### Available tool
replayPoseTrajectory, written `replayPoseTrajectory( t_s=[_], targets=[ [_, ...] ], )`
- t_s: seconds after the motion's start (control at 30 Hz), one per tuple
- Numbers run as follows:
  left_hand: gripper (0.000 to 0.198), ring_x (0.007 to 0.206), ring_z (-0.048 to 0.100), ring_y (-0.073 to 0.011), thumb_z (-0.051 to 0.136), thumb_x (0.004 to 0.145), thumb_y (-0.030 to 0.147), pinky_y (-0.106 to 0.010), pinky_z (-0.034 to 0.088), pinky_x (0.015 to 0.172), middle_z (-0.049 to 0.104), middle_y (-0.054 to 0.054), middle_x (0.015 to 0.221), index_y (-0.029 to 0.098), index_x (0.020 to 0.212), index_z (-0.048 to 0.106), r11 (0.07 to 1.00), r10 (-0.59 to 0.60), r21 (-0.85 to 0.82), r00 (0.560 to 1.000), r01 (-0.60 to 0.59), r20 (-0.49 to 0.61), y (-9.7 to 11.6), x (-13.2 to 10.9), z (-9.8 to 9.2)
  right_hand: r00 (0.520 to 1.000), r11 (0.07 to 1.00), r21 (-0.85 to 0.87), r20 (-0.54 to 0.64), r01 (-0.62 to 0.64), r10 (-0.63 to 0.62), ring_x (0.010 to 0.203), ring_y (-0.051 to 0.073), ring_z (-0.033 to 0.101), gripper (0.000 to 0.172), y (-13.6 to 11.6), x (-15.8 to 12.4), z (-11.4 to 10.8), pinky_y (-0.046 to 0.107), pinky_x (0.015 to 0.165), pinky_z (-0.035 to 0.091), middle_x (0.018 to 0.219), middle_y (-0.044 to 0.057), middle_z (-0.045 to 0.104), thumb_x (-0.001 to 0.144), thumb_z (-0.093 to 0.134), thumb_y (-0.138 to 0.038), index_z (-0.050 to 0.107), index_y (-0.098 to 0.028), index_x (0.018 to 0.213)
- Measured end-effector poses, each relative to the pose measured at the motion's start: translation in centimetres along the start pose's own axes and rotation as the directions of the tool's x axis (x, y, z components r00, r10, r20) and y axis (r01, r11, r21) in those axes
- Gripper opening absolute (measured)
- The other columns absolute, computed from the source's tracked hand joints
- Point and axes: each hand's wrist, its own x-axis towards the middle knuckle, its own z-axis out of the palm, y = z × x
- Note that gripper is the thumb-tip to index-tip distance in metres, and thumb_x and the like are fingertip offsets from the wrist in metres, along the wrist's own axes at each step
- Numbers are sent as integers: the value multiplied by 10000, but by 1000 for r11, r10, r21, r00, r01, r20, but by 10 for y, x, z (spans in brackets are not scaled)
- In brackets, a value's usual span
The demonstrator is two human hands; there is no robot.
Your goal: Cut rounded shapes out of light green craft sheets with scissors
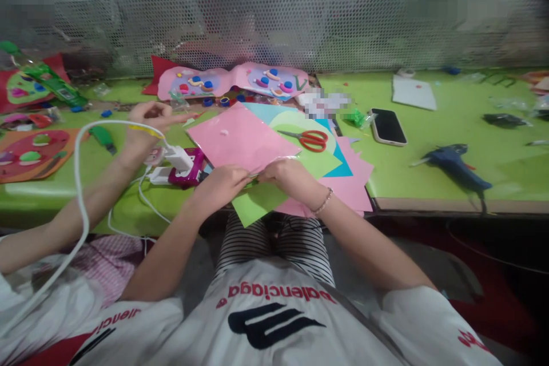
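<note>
A square pink sheet of paper [244, 137] is turned cornerwise in front of me. My left hand [225, 184] is closed at its near edge, thumb and fingers pressed together. Beside it, my right hand [288, 177] pinches the near edge of the same sheet; the fingertips are partly hidden. Under and behind the pink paper lie light green paper [259, 204], blue paper [343, 164] and more pink paper [360, 174]. Scissors with orange handles [314, 140] rest on this pile, just beyond my right hand.
Left of me, another person's hand [148, 117] reaches over a purple power adapter [189, 170] with white plugs and a cable. A phone [388, 126] and a blue glue gun [457, 167] lie to the right. Decorated pink paper pieces [234, 77] stand against the perforated metal screen [274, 11].
</note>
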Motion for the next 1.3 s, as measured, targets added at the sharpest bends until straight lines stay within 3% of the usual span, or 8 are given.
replayPoseTrajectory(
  t_s=[0.47, 0.77, 1.1, 1.3],
  targets=[
    [198, 828, 664, -198, 514, 919, 191, -292, 466, 719, 725, -81, 886, 147, 900, 706, 999, -18, -47, 1000, 18, -4, 1, 1, -3, 995, 992, -84, -36, 89, -92, 716, 123, 554, 175, -1, -6, 6, 273, 617, 322, 809, 25, 658, 932, 547, -140, 712, -173, 884],
    [199, 838, 665, -202, 516, 917, 193, -299, 468, 734, 723, -91, 897, 133, 875, 700, 999, -32, -32, 999, 32, 8, 0, 1, -4, 978, 911, -376, -41, 172, -202, 699, 164, 562, 136, -7, -9, 11, 320, 620, 316, 834, 71, 649, 937, 525, -116, 660, -117, 918],
    [224, 811, 647, -182, 480, 924, 187, -275, 447, 712, 712, -74, 849, 147, 855, 688, 999, -11, -41, 1000, 11, 7, -1, 2, -11, 987, 917, -367, 88, 155, -132, 802, 236, 650, 199, -35, -3, 6, 338, 633, 408, 929, 121, 683, 923, 476, -77, 655, -87, 1011],
    [212, 792, 633, -189, 497, 914, 172, -289, 422, 707, 705, -84, 833, 127, 813, 678, 999, -32, -13, 999, 32, 18, 0, 3, -19, 985, 928, -336, -2, 159, -170, 872, 224, 635, 186, -28, 1, 8, 339, 708, 431, 960, 114, 686, 940, 509, -124, 660, -93, 1044]
  ],
)
